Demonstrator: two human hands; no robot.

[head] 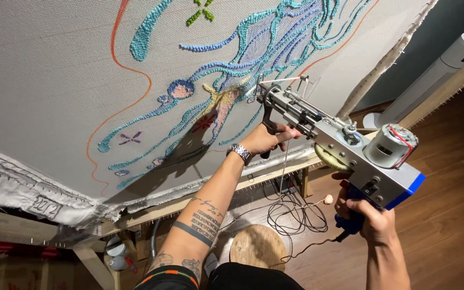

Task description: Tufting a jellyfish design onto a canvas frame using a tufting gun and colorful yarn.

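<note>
1. Tufting gun [345, 150], grey metal with a blue rear body, is held up at centre right, its needle end touching the stretched cloth [49, 80].
2. Left hand [267, 138] has its fingers clamped on the gun's black front handle.
3. Right hand [369, 217] has its fingers wrapped tight around the blue rear grip.
4. Yarn patterns in blue and turquoise [253, 48] cover the cloth, which is stretched on a wooden frame [189, 201].
5. Round wooden stool [258, 247] stands near, below the arms, beside tangled cables [296, 212].

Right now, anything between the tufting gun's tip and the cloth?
Nothing visible. The tufting gun, held by the left hand and right hand, has its tip right at the stretched cloth; whether it touches, I cannot tell.
</note>
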